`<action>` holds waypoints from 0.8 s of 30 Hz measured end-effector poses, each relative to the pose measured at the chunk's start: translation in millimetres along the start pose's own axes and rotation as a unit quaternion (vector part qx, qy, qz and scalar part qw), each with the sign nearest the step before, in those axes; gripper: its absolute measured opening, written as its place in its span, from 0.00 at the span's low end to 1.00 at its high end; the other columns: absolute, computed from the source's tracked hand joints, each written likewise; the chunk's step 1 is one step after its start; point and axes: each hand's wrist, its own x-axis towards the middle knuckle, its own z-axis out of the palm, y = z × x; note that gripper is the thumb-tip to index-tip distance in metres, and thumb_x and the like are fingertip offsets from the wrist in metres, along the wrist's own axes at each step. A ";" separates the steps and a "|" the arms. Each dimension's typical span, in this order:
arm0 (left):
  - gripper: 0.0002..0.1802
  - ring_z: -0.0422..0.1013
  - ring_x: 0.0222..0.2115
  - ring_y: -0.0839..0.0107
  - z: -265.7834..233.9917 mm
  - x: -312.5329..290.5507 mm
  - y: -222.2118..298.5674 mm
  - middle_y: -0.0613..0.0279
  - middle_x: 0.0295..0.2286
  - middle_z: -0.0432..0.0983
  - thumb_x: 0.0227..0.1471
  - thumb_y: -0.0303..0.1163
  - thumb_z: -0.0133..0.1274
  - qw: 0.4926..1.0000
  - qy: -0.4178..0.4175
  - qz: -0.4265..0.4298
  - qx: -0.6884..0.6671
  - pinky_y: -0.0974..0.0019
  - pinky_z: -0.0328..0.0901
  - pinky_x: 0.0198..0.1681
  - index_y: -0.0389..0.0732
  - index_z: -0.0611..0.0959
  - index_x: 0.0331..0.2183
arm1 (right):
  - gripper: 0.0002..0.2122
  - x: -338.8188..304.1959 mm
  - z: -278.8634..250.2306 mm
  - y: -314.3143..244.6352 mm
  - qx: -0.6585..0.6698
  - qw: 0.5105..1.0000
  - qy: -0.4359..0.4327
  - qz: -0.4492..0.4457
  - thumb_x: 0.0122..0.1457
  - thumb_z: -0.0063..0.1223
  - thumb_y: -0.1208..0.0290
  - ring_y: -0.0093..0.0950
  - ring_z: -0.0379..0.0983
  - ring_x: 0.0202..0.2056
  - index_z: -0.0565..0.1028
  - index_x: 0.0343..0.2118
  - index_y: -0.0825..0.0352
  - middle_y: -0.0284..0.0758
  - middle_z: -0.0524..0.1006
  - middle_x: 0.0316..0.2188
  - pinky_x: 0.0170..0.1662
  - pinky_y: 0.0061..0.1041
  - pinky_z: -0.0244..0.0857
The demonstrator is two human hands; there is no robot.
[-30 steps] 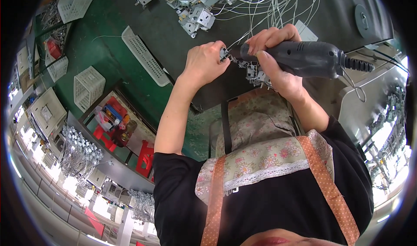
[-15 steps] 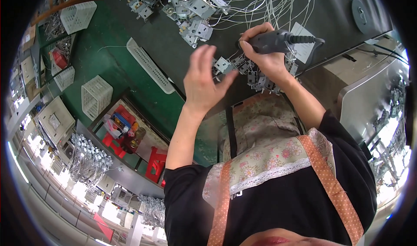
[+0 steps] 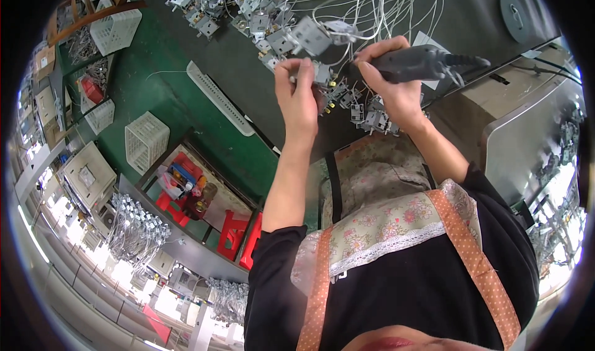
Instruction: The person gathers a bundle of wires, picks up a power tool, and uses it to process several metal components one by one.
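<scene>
My left hand (image 3: 299,100) is closed, its fingers curled at a small silvery metal bracket assembly (image 3: 321,74) with a bit of yellow on it. Just beyond the fingertips, a larger, blurred metal bracket (image 3: 312,36) appears near the pile. My right hand (image 3: 396,97) wraps around a dark grey electric screwdriver (image 3: 410,64), whose ribbed cable sleeve points right. Its tip is hidden behind my fingers. Below and between the hands lie several more metal bracket assemblies (image 3: 376,118) at the near edge of the dark table.
A heap of metal brackets (image 3: 248,7) covers the far left of the table (image 3: 471,16), with white wires (image 3: 384,7) fanning out beside it. At far right lies a grey disc (image 3: 512,17). White crates (image 3: 147,141) and red stools (image 3: 232,234) stand left on the green floor.
My left hand has gone from open and spread to closed at a bracket, moving slightly right and away. A blurred bracket now shows beyond it. The screwdriver has shifted slightly right.
</scene>
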 end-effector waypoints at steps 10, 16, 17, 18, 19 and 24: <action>0.15 0.56 0.10 0.77 -14.2 3.4 -33.2 0.62 0.17 0.70 0.58 0.40 0.49 0.904 -0.086 -0.284 -0.308 0.74 0.47 0.10 0.40 0.75 0.24 | 0.12 -12.5 -12.9 -54.0 0.128 0.978 -0.107 -0.125 0.54 0.48 0.82 0.30 0.68 0.35 0.60 0.37 0.64 0.36 0.70 0.31 0.54 0.42 0.60; 0.13 0.57 0.11 0.77 -11.3 2.4 -37.4 0.64 0.16 0.69 0.59 0.41 0.49 0.900 -0.107 -0.285 -0.310 0.73 0.48 0.12 0.45 0.73 0.25 | 0.12 -5.8 -7.0 -47.0 0.081 0.979 -0.141 -0.126 0.53 0.49 0.83 0.29 0.69 0.36 0.61 0.37 0.64 0.37 0.71 0.31 0.54 0.42 0.61; 0.13 0.57 0.11 0.77 -11.2 1.9 -36.0 0.64 0.16 0.69 0.59 0.41 0.49 0.900 -0.106 -0.285 -0.312 0.73 0.48 0.12 0.45 0.73 0.25 | 0.12 -5.8 -7.1 -45.9 0.081 0.978 -0.143 -0.125 0.53 0.49 0.83 0.29 0.69 0.36 0.61 0.37 0.64 0.37 0.71 0.31 0.54 0.42 0.61; 0.14 0.57 0.10 0.77 -10.8 1.8 -34.4 0.63 0.17 0.69 0.59 0.40 0.49 0.897 -0.090 -0.291 -0.320 0.74 0.48 0.11 0.42 0.73 0.25 | 0.13 -5.7 -8.3 -44.1 0.094 0.977 -0.143 -0.131 0.53 0.52 0.84 0.28 0.71 0.37 0.62 0.36 0.65 0.37 0.73 0.31 0.54 0.39 0.63; 0.14 0.56 0.10 0.77 -10.7 2.0 -33.4 0.62 0.17 0.70 0.59 0.39 0.48 0.894 -0.074 -0.296 -0.329 0.75 0.48 0.10 0.40 0.73 0.25 | 0.13 -5.6 -9.2 -43.0 0.106 0.974 -0.145 -0.136 0.52 0.54 0.85 0.26 0.72 0.37 0.63 0.36 0.67 0.37 0.74 0.31 0.53 0.36 0.65; 0.14 0.55 0.10 0.78 -12.1 4.0 -33.4 0.62 0.17 0.69 0.59 0.39 0.47 0.904 -0.080 -0.276 -0.315 0.74 0.47 0.10 0.41 0.73 0.25 | 0.13 -12.4 -11.7 -42.7 0.123 0.975 -0.125 -0.135 0.52 0.53 0.85 0.26 0.72 0.36 0.63 0.36 0.66 0.38 0.74 0.32 0.54 0.37 0.64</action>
